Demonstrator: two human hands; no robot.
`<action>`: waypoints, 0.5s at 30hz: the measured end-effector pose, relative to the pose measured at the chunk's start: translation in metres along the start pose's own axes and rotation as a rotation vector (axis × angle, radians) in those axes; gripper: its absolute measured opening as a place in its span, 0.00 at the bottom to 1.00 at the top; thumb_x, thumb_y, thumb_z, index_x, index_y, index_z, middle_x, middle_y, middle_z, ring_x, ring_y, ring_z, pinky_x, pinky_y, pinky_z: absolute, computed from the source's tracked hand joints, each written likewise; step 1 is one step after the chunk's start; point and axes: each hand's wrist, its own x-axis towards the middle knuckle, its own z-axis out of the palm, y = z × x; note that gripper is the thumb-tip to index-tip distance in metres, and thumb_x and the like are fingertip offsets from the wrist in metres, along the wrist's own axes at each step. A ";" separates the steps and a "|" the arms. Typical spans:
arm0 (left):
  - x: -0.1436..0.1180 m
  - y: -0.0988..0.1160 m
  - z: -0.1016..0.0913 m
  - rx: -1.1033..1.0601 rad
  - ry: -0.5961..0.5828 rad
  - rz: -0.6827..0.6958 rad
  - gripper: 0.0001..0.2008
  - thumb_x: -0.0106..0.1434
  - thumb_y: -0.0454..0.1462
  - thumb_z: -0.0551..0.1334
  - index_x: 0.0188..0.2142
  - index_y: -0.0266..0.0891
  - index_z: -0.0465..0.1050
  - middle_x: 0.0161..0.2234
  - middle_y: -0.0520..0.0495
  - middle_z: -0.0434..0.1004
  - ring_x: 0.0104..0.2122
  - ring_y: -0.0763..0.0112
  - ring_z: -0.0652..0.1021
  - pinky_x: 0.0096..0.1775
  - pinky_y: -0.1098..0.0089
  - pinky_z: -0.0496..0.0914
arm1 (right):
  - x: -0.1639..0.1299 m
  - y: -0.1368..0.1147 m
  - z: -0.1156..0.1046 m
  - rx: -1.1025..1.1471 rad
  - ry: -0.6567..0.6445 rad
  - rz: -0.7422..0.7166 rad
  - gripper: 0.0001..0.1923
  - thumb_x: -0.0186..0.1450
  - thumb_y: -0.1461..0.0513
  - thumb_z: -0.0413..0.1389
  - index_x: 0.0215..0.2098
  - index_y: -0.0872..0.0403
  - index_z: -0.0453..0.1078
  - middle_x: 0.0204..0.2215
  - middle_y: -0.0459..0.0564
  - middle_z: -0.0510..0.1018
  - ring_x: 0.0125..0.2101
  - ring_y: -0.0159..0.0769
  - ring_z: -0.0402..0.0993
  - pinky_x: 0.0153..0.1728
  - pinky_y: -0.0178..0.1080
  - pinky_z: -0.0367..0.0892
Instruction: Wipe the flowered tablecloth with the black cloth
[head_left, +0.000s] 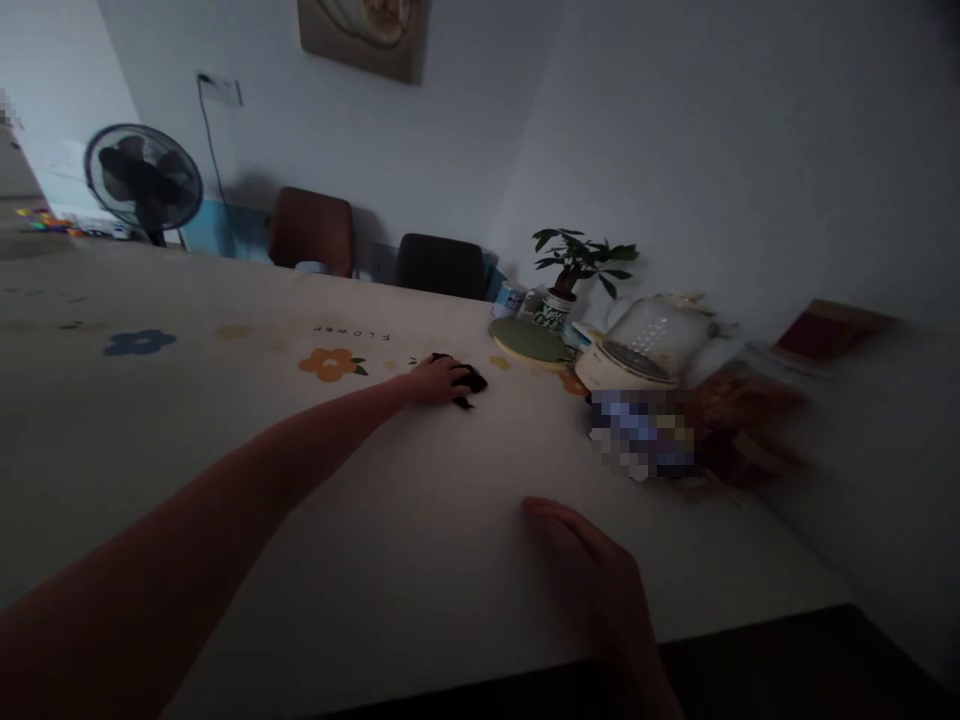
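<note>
My left hand (437,381) reaches far across the table, its fingers closed over a crumpled black cloth (472,379) that lies on the white tablecloth (360,560). Part of the cloth sticks out beyond the fingertips; the rest is under the hand. Nearer to me, my right hand (592,560) hovers over or rests on the tablecloth with its fingers stretched out and nothing visible in it; motion blurs it slightly. Printed flowers, an orange one (330,364) among them, run along the tablecloth beside my left hand.
At the right stand a green round mat (531,341), a potted plant (559,300), a glass-covered appliance (637,345) and blurred packages (750,420). Two chairs (311,230) are behind the table's far edge. A fan (142,178) stands at the far left.
</note>
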 end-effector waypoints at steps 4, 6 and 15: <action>-0.059 -0.020 -0.011 0.009 -0.019 0.061 0.27 0.71 0.50 0.50 0.66 0.45 0.59 0.68 0.44 0.56 0.68 0.60 0.56 0.67 0.57 0.49 | 0.003 0.004 0.000 -0.030 -0.005 -0.012 0.17 0.60 0.47 0.56 0.34 0.47 0.81 0.41 0.49 0.84 0.47 0.45 0.78 0.54 0.46 0.69; -0.096 -0.033 -0.017 0.015 -0.031 0.069 0.28 0.71 0.51 0.50 0.66 0.44 0.59 0.68 0.44 0.56 0.68 0.60 0.56 0.67 0.58 0.49 | 0.005 0.007 0.000 -0.059 -0.014 -0.012 0.19 0.60 0.46 0.55 0.35 0.48 0.81 0.42 0.50 0.84 0.48 0.46 0.78 0.55 0.46 0.69; -0.299 -0.117 -0.024 0.010 0.082 -0.046 0.28 0.69 0.56 0.51 0.64 0.54 0.62 0.67 0.49 0.59 0.66 0.57 0.60 0.68 0.53 0.51 | 0.007 0.004 0.001 -0.115 0.012 0.011 0.21 0.56 0.44 0.55 0.34 0.48 0.81 0.42 0.51 0.84 0.49 0.49 0.78 0.55 0.50 0.69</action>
